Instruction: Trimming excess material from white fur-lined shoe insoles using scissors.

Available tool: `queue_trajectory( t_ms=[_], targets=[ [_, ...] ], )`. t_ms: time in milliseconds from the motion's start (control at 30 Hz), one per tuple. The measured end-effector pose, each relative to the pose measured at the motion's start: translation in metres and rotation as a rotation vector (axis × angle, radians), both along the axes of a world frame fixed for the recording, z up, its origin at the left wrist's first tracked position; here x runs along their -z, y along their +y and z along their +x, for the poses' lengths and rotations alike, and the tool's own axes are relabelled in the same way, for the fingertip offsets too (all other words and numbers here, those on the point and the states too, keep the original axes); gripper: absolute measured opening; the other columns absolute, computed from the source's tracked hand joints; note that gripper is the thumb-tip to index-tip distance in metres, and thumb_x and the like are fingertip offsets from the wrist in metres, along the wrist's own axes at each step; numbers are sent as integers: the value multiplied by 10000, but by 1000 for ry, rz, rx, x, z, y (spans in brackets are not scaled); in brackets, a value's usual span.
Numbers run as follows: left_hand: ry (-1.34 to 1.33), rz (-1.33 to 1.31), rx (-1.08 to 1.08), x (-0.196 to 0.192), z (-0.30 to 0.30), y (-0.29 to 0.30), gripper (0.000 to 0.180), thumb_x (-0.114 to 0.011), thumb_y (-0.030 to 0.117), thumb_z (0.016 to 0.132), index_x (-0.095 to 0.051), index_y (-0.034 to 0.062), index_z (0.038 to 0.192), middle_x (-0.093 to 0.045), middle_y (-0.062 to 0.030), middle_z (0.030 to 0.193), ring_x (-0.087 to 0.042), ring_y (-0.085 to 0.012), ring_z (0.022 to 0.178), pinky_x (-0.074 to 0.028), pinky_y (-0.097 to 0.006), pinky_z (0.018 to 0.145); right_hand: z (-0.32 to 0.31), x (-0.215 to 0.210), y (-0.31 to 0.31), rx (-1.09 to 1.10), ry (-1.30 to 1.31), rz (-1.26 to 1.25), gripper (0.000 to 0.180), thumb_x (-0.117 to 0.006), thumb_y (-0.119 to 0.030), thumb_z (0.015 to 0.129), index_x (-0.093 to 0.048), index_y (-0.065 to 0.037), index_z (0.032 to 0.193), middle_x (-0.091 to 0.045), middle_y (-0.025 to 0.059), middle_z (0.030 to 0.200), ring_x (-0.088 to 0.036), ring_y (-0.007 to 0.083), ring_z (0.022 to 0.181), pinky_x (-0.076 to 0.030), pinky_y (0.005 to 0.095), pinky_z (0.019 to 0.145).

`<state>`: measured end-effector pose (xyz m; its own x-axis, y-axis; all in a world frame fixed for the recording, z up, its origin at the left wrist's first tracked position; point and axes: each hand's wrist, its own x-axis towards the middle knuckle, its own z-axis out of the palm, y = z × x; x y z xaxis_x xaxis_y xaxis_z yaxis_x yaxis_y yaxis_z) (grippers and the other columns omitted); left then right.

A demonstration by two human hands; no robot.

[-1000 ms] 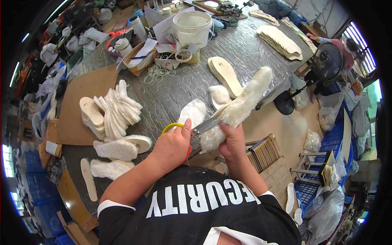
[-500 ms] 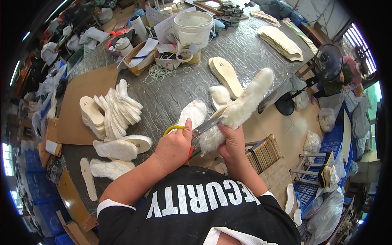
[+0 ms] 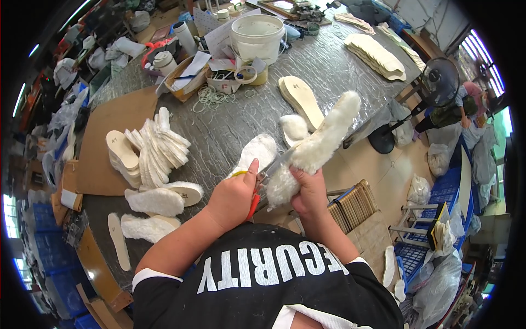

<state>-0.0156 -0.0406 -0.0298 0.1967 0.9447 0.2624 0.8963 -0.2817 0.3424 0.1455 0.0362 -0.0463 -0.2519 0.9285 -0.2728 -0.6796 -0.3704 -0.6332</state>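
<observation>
My left hand is closed round the handles of a pair of scissors, one yellow and one red. Their blades reach along the left edge of a white fleece insole, partly hidden by its pile. My right hand grips that insole near its lower end, thumb on top, and holds it tilted above the table's edge. Just beyond my left hand lies another fleece insole. Behind the held one are a small stack of pale insoles and a rounded fleece end.
Left on the dark table are a fanned pile of insoles, a brown board and loose fleece insoles. A white bucket and rubber bands stand farther back. A fan and another person are at right.
The fleece insole has rolled slightly in my right hand, its fleece side turning more toward view. The scissors have tilted, showing less yellow handle and more red. The other person has shifted.
</observation>
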Motion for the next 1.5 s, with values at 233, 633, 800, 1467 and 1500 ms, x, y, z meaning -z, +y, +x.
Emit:
queue_trajectory(
  t_ms=[233, 633, 800, 1467, 1500],
  targets=[
    [-1308, -399, -486, 9, -16, 30, 475, -620, 190, 847, -428, -56, 1205, -629, -118, 845, -586, -114, 588, -469, -216, 551, 10, 23, 6, -76, 27, -16, 543, -639, -78, 800, -365, -82, 1270, -524, 92, 1080, -538, 242, 967, -473, 389, 822],
    [-50, -443, -721, 147, -142, 107, 506, -712, 270, 728, -536, -61, 1068, -615, -258, 960, -598, -384, 914, -479, -403, 781, 29, 47, 8, -587, 424, -479, 409, -380, -298, 947, -393, -52, 1273, -518, 208, 1078, -547, 251, 712, -441, 281, 471],
    [130, -298, -371, 50, -93, 129, 252, -639, 193, 786, -630, 39, 985, -644, -143, 946, -603, -348, 899, -478, -419, 752, 37, 62, 5, -792, 461, -454, 424, -386, -273, 947, -382, -50, 1308, -542, 218, 1104, -612, 237, 747, -490, 258, 468],
    [-752, -767, 188, 6, 35, 54, 84, -639, 91, 810, -638, 9, 793, -598, 10, 692, -497, -12, 640, -390, -183, 556, 74, 38, -1, -526, -528, 321, 168, -690, -158, 786, -636, -13, 853, -624, 1, 753, -557, 58, 687, -449, 218, 633],
    [-750, -763, 184, 7, 38, 52, 84, -639, 91, 810, -638, 9, 793, -598, 10, 692, -497, -12, 640, -390, -183, 556, 77, 39, -2, -529, -525, 326, 168, -690, -158, 786, -636, -13, 853, -624, 1, 753, -557, 58, 687, -449, 218, 633]
  ],
)
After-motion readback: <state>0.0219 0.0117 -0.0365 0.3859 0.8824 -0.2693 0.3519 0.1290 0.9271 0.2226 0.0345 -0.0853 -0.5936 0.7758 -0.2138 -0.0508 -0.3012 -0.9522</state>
